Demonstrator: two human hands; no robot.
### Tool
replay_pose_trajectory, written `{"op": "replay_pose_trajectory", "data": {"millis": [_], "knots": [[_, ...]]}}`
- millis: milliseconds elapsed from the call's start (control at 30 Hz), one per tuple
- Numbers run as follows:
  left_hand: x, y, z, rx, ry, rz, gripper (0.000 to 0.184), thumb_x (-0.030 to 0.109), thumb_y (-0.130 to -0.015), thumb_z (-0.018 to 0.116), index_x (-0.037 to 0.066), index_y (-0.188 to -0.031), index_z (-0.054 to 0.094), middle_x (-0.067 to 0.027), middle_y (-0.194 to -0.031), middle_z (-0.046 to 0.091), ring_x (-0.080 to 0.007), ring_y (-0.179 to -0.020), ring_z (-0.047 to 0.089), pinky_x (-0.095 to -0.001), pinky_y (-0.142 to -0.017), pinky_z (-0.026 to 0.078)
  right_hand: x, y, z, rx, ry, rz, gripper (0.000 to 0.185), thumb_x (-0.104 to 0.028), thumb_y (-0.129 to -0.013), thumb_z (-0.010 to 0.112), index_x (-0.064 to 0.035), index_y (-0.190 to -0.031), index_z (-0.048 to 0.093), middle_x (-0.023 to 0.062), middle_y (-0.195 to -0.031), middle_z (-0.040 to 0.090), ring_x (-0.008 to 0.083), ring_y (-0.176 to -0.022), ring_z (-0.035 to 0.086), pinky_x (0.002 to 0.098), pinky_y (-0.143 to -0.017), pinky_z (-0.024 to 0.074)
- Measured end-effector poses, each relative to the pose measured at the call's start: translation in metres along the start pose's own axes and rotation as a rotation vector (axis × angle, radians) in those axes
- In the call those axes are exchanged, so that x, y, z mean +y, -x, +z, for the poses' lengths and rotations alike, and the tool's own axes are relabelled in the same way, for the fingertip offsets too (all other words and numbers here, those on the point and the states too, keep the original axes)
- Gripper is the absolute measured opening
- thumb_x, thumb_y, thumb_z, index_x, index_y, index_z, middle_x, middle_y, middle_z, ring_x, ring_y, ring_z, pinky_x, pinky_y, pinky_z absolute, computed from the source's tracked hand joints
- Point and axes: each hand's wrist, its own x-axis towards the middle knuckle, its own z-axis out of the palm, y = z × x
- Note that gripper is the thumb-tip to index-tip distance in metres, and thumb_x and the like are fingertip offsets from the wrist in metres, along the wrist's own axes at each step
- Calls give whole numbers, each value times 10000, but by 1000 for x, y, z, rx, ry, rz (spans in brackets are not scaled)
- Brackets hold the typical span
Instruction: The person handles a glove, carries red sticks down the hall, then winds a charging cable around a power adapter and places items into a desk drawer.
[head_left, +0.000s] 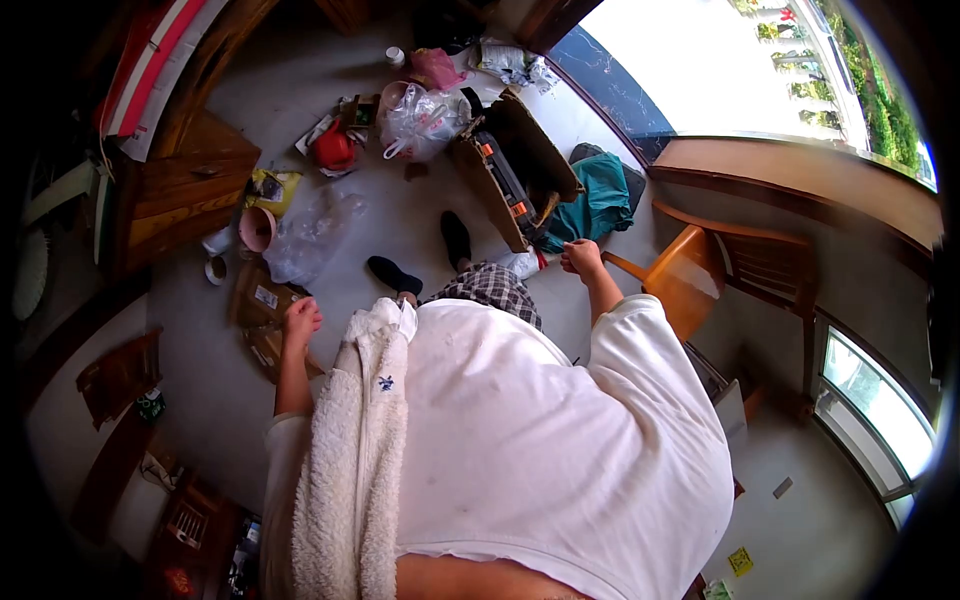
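Note:
My left hand (302, 319) hangs at my side with its fingers curled in and nothing visible in it. Below it on the floor lie brown cardboard boxes (262, 300). My right hand (581, 257) is loosely closed in a fist, also with nothing visible in it. It appears nearest to a teal bag (597, 200) and a wooden chair (690, 280), touching neither as far as I can see. A white towel (370, 450) hangs over my left shoulder.
An open cardboard box (540, 150) with a black-and-orange case (505, 180) inside stands ahead of my feet. Plastic bags (425, 120), a red container (334, 148) and a pink pot (257, 229) lie on the floor. A wooden cabinet (190, 190) stands left.

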Motion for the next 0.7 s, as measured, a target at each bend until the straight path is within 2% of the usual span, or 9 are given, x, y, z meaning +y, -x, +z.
{"op": "replay_pose_trajectory", "data": {"millis": [100, 300, 333, 367, 400, 467, 600, 667, 700], "knots": [[14, -2, 6, 7, 10, 35, 303, 210, -849, 551, 19, -1083, 527, -71, -919, 579, -126, -704, 561, -237, -572, 475, 4, 6, 20, -63, 60, -38, 143, -137, -810, 572, 3, -819, 544, 69, -654, 554, 167, -513, 562, 272, -460, 493], [-9, 17, 13, 8, 77, 13, 302, 214, -834, 560, 32, -1073, 527, -58, -896, 576, -143, -697, 577, -263, -544, 483, -18, 24, 64, -201, 164, -138, 147, -136, -804, 584, 4, -764, 569, 69, -631, 573, 164, -511, 565, 281, -467, 477], [-22, 19, 11, 29, 82, -9, 294, 208, -833, 555, 31, -1067, 531, -59, -890, 577, -146, -692, 578, -269, -531, 485, -28, 29, 68, -185, 258, -172, 138, -130, -796, 586, 5, -771, 575, 67, -631, 572, 156, -507, 558, 276, -458, 466], [-33, 19, 8, 47, 89, -32, 286, 201, -832, 549, 30, -1061, 534, -59, -883, 577, -148, -686, 580, -275, -518, 486, -26, 18, 71, -249, 147, -175, 141, -129, -789, 591, 11, -782, 580, 64, -631, 571, 149, -505, 552, 274, -449, 455], [-45, 21, 0, 82, 101, -63, 279, 198, -833, 546, 30, -1055, 538, -59, -876, 577, -150, -679, 580, -278, -512, 487, -37, 27, 73, -248, 163, -215, 143, -124, -790, 588, 18, -791, 577, 60, -628, 570, 147, -498, 547, 273, -434, 440], [-65, 29, -8, 131, 124, -127, 265, 194, -834, 539, 30, -1042, 545, -60, -863, 576, -154, -667, 579, -283, -501, 488, -31, -11, 75, -202, 264, -290, 135, -117, -793, 574, 14, -760, 576, 61, -601, 560, 152, -462, 528, 274, -399, 409], [-117, 47, -24, 232, 324, -153, 159, 193, -829, 529, 57, -900, 571, -36, -717, 543, -147, -590, 546, -300, -458, 463, -66, -9, 81, -206, 373, -339, 174, -142, -804, 570, -4, -701, 546, 71, -565, 546, 170, -448, 529, 285, -377, 404], [-146, 51, -30, 195, 421, -178, 179, 195, -839, 522, 55, -948, 540, -68, -718, 552, -178, -587, 558, -329, -480, 488, -86, 0, 91, -211, 411, -371, 180, -141, -808, 563, -12, -686, 534, 71, -569, 544, 168, -442, 523, 284, -374, 401], [-162, 53, -33, 176, 468, -190, 192, 196, -843, 518, 54, -972, 524, -85, -718, 557, -193, -586, 564, -344, -492, 500, -94, 7, 95, -252, 413, -378, 132, -110, -750, 558, 17, -714, 551, 81, -589, 554, 172, -480, 554, 283, -399, 434]]}}
